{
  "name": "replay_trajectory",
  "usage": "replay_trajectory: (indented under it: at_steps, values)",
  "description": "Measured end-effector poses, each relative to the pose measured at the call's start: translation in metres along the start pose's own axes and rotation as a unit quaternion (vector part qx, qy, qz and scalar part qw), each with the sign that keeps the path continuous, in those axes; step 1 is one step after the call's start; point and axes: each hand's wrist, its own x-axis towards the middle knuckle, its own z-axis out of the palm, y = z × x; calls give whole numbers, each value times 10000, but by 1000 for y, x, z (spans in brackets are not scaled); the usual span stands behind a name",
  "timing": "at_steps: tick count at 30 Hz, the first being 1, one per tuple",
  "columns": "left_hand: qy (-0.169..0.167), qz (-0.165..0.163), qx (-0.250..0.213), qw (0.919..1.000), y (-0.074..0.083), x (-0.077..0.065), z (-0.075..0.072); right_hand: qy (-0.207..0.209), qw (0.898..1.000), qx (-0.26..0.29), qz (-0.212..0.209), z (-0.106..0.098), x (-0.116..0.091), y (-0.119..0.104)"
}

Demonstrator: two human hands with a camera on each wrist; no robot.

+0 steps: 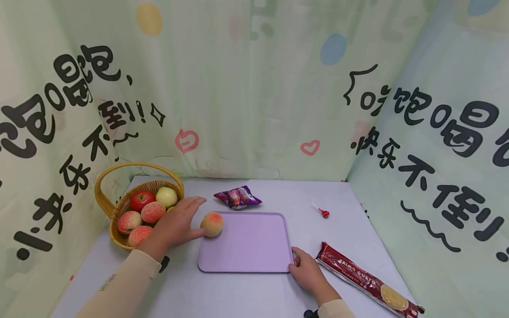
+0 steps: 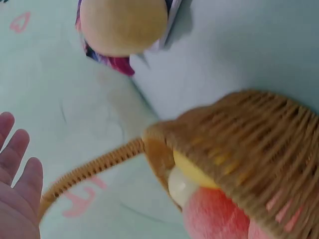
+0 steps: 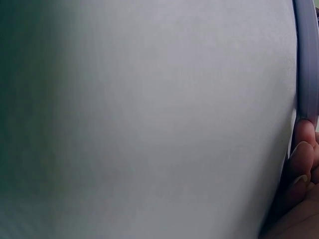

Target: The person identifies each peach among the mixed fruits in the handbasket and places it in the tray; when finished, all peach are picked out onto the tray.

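Lilac tray (image 1: pixel 246 247), with a peach (image 1: pixel 212 224) at its far left corner; the left hand (image 1: pixel 179 223) extends past the basket (image 1: pixel 114 227) beside the fruit, fingers straight, thumb spread wide; I cannot tell whether the thumb touches; the right hand (image 1: pixel 308 269) pinches the near right corner; a steady pinch should stop the tray sliding; any left-hand contact is best gentle, since round fruit could roll.
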Motion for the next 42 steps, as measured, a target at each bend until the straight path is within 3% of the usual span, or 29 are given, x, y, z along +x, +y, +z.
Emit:
replay_trajectory:
  at_steps: [12,25,42]
  values:
    - [237,-452,-575,9970,-29,-4,-21,20,10000,21,34,0,-1,-1]
    - [510,-1239,-1291,9825,-62,-13,-23,44,10000,85,15,1,1,2]
    - [562,-1884,-1462,9695,-96,-10,-20,34,10000,81,45,0,0,0]
